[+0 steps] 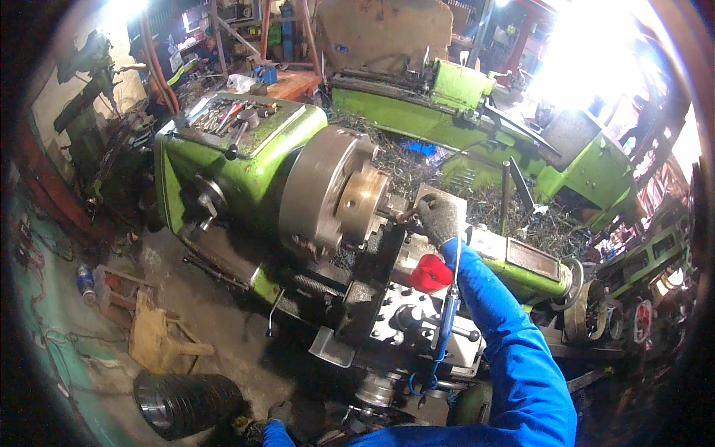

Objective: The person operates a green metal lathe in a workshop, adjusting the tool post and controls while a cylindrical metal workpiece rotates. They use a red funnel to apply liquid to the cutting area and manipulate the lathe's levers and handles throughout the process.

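**Gloved hand at the brass workpiece on a green lathe**

The right hand point(439, 217), in a dark grey work glove at the end of a bright blue sleeve, reaches up to the face of a short, round brass-coloured workpiece point(363, 205). That piece is a dull yellow metal disc with a small dark hole near its centre, and it sits clamped in the large grey steel chuck point(316, 195) of the green-painted metal lathe point(246, 167). The gloved fingers are curled around a small dark tool or bit just beside the right edge of the brass disc; what exactly they pinch is too small to make out.

The left hand point(261, 430) shows only as a dark-gloved edge with a blue cuff at the lower rim, and whether it is clenched or released cannot be told.

Just below the right wrist stands a red plastic cup-shaped object point(430, 273), resting on the grey tool post block point(417, 316) of the carriage. A thin blue cord point(445, 328) hangs along the sleeve.

On top of the headstock lies a shallow tray of loose wrenches and hand tools point(234, 113). Tangled metal swarf point(417, 167) fills the bed behind the chuck. A second green lathe point(447, 89) stands further back. On the floor, lower left, lies a black ribbed cylinder point(186, 402) near scraps of wood point(156, 335).
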Demonstrator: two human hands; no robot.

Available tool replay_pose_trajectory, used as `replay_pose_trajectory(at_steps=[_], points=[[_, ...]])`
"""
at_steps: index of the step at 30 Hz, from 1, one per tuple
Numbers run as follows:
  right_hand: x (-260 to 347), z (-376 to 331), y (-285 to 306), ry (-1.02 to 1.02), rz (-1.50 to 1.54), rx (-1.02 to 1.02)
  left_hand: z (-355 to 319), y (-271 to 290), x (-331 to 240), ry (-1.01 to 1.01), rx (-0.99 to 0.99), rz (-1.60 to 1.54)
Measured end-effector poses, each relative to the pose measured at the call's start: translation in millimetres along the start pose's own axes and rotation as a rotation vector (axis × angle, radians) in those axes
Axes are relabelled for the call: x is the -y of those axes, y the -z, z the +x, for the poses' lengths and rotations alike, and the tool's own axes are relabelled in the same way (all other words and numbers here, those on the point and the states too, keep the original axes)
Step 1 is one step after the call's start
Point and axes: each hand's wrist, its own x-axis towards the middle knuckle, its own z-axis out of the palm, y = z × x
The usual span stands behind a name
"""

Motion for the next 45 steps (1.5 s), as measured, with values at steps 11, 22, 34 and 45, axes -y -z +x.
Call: replay_pose_trajectory(at_steps=[11,22,34,45], points=[[-4,-3,-6,0.038,0.023,-0.013,-3,0,-28,0.184,-0.026,-0.099],[-9,-3,-12,0.056,0.032,-0.031,-8,5,-29,0.206,-0.031,-0.112],[-12,-2,-20,0.042,0.099,-0.035,-12,1,-30,0.215,-0.034,-0.126],[-20,2,-19,-0.007,0.006,-0.014,-14,-5,-29,0.229,-0.037,-0.138]])
